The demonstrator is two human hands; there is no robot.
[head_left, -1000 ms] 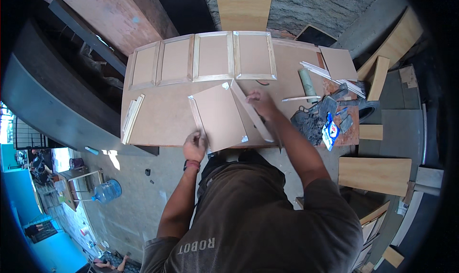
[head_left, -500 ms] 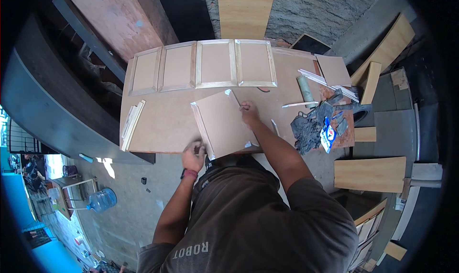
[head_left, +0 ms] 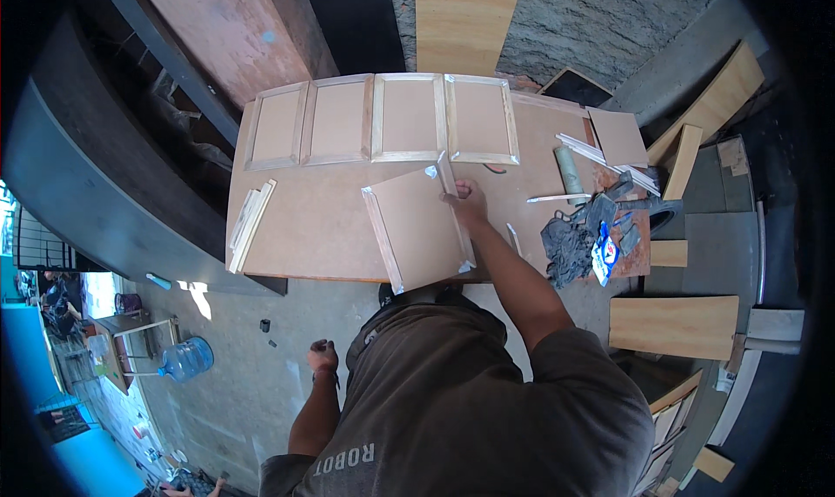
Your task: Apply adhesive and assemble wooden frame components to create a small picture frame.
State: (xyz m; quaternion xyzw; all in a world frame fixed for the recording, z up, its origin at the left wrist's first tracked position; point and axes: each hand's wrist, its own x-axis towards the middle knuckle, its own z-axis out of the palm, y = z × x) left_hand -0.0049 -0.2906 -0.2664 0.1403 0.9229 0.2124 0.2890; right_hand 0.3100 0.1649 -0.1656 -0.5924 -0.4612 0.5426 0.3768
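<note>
A brown flat panel (head_left: 417,227) lies turned at an angle near the table's front edge, its near end reaching over that edge. Along its left side runs a pale wooden strip (head_left: 383,240), and whitish patches show at its corners. My right hand (head_left: 467,203) closes round a second wooden strip (head_left: 449,173) at the panel's right side; the strip's far end sticks out past the panel. Down beside my body, off the table, my left hand (head_left: 323,356) is curled closed. Whether it holds anything is hidden.
Several framed panels (head_left: 408,117) stand in a row along the back of the table (head_left: 322,227). Loose wooden strips (head_left: 250,227) lie at the left. On the right are a green cylinder (head_left: 569,173), dark crumpled cloth (head_left: 570,240) and a blue-white packet (head_left: 605,255).
My left hand has let go of the panel's near left corner and dropped beside my body. My right hand now holds the strip at the panel's right side. The view has shifted slightly.
</note>
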